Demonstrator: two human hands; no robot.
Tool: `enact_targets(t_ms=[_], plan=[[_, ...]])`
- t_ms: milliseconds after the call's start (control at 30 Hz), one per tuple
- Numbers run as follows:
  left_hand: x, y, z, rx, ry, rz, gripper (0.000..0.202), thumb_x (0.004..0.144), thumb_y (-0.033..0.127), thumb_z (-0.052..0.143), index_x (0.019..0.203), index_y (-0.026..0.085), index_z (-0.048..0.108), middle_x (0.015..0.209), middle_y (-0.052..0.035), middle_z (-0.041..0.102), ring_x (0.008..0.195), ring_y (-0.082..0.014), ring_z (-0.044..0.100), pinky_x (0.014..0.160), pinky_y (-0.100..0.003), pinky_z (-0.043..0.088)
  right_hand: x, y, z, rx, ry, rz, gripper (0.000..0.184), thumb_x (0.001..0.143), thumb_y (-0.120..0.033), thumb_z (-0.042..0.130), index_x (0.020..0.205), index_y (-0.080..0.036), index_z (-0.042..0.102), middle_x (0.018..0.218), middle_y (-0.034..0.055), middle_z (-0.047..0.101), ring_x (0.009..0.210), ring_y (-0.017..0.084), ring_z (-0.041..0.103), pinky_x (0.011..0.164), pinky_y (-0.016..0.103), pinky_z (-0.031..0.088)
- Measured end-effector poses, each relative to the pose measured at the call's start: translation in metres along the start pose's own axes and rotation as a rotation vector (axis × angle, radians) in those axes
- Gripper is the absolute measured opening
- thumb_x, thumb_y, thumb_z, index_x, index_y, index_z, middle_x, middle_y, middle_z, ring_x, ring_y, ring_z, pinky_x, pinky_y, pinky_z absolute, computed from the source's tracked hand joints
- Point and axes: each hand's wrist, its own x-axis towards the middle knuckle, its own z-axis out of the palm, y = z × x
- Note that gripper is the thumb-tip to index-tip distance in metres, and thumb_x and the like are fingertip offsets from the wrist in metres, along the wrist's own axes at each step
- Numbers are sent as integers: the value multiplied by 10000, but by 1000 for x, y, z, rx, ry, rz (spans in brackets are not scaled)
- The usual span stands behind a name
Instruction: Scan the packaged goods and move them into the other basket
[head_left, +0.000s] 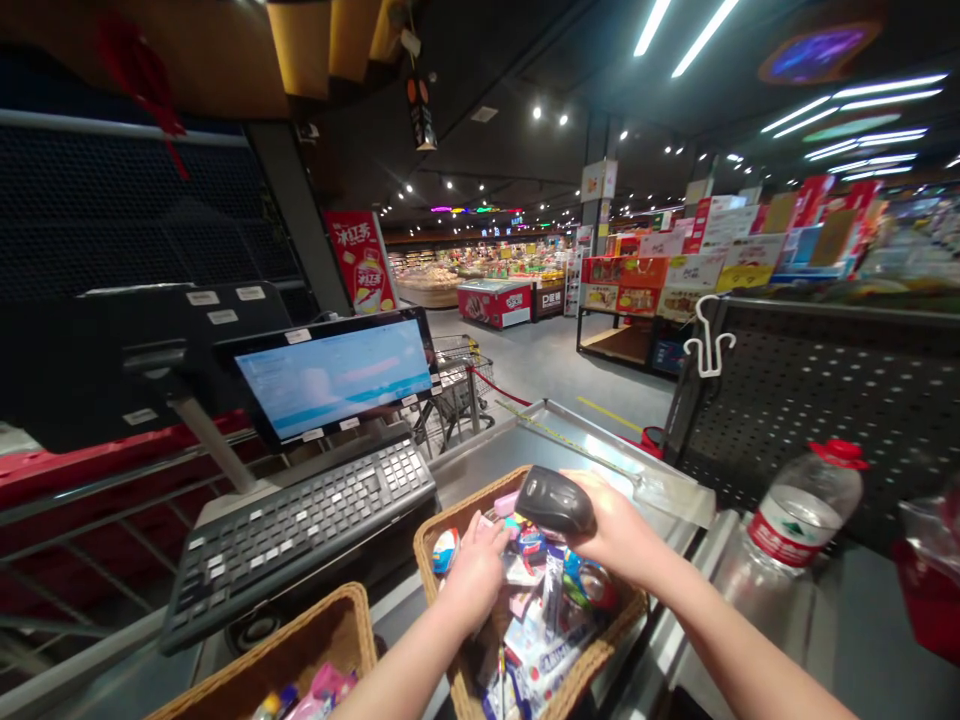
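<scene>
The right hand [619, 530] is closed around a scanner [553, 500], just above the basket [609, 620]. The left hand [476, 575] presses, fingers curved, against the goods [541, 640] inside; any hold is hidden.

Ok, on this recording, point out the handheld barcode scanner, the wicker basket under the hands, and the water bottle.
Handheld barcode scanner [553, 500]: head view, on its dark top shell.
Wicker basket [441, 518]: head view, on its woven rim.
Water bottle [806, 498]: head view, on its clear upper body.
</scene>
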Motion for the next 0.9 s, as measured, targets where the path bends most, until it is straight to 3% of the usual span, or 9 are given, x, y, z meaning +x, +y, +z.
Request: enact_targets(t_ms=[100,133,233,300,467,633,767,900], plan=[[-18,11,-5,-25,-48,37,244,829,367,538,945,269,729,1449,-29,482,1401,-288,303,1170,-572,-96,0,2,0,-11,2,-5,462,644,-168,630,1106,-185,632,1200,117,639,1136,300,572,1016,463,411],[-23,13,-7,-30,-67,18,313,770,458,603,978,256,723,1481,-56,437,1419,-319,260,1167,-586,-77,0,2,0,-15,2,-12,454,644,-168,631,1098,-185,637,1193,113,643,1138,299,571,1014,457,412],[-31,9,-14,-36,-110,-135,869,540,659,713,1246,166,595,1570,-168,219,1453,-386,121,1162,-606,19,1,-1,1,-17,2,-22,470,659,-177,635,1129,-182,627,1191,114,645,1141,294,569,1009,443,417],[-31,5,-17,-37,-157,-217,1091,477,700,712,1362,105,476,1577,-214,136,1457,-394,82,1158,-607,39,1,-3,1,-10,2,-23,497,670,-193,643,1166,-177,610,1201,120,641,1135,287,572,1008,442,419],[-24,7,-16,-25,-304,-228,1184,461,723,685,1386,28,433,1564,-259,96,1458,-399,33,1161,-586,4,0,-4,2,-11,18,-34,564,657,-178,637,1218,-187,583,1226,117,631,1155,288,562,1018,451,412],[-17,16,-8,-22,-399,-173,1131,474,643,727,1382,32,444,1536,-284,191,1450,-404,115,1158,-593,-15,-1,-5,2,-3,10,-26,524,655,-167,630,1178,-174,601,1185,117,650,1148,290,565,1020,452,414],[-17,13,-6,-55,-332,-190,1059,461,616,740,1343,80,500,1553,-243,194,1458,-375,108,1177,-554,15,-1,-4,2,-15,24,-1,534,652,-187,642,1183,-161,597,1175,126,653,1152,296,565,1022,463,415],[-23,8,-19,-70,-116,-176,1073,469,584,746,1381,112,436,1590,-181,110,1465,-369,45,1185,-542,-2,0,-3,3,-33,26,18,514,656,-204,648,1168,-163,612,1192,132,649,1153,299,563,1026,469,409]])
